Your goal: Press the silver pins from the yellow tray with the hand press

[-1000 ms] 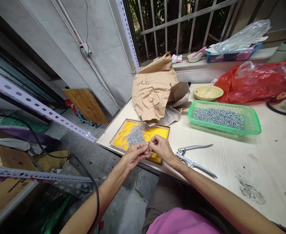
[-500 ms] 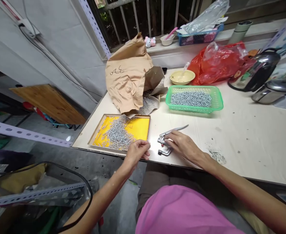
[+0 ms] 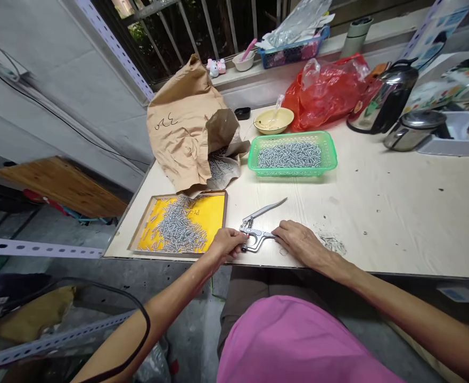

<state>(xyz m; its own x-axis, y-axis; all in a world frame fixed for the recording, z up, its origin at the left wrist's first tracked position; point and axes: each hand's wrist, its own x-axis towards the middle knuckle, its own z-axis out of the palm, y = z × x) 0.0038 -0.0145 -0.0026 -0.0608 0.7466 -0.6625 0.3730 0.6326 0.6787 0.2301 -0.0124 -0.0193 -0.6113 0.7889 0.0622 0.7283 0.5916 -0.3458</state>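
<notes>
Silver snap pliers (image 3: 257, 234) lie at the table's front edge, handles spread apart and jaws toward the left. My right hand (image 3: 300, 243) is closed on the end of the lower handle. At the jaws, my left hand (image 3: 226, 244) makes a pinch; whatever is between its fingertips is too small and hidden to make out. Left of that hand sits a shallow cardboard tray (image 3: 225, 210) with a yellow bottom, holding a heap of small metal pins (image 3: 178, 229). Behind the pliers stands a green basket (image 3: 294, 171) with more small metal pieces.
A brown paper bag (image 3: 180, 138) with metal pieces in its mouth leans behind the tray. Farther back are a yellow bowl (image 3: 274, 121), a red plastic bag (image 3: 324, 96), a kettle (image 3: 386, 98) and a steel pot (image 3: 410, 130). The table's front edge (image 3: 338, 271) runs close to my body.
My left hand has come to the pliers' jaws. The pliers have been turned, and my right hand has shifted from near their jaws to the lower handle's end. The view has swung right.
</notes>
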